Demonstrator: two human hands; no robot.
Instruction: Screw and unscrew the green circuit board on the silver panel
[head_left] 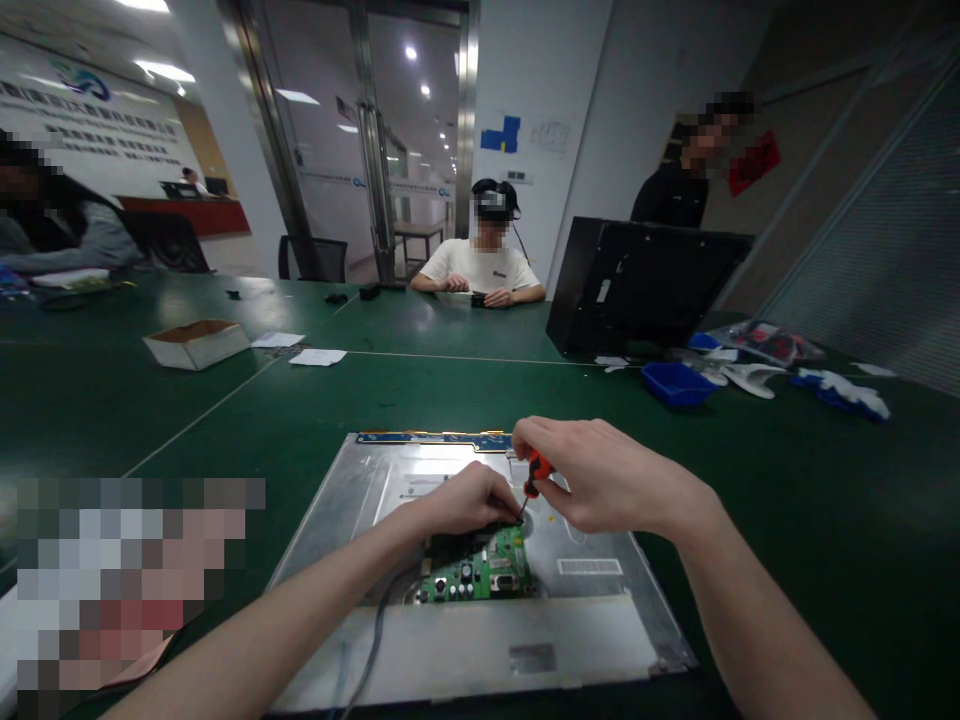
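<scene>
My right hand grips a small red and black screwdriver. Its thin shaft slants down to the upper right corner of a green circuit board. Beside the tip, my left hand is closed, thumb and fingers pinched together at the board's upper edge. Whatever they hold there is too small to make out. The board lies on the silver metal back of a flat display panel. A narrow blue circuit strip runs along the panel's far edge, and a grey cable leads off the near side.
Beyond the panel stands a black monitor housing, with a blue tray and gloves nearby. An open cardboard box and paper slips lie left. Other people are around the green table.
</scene>
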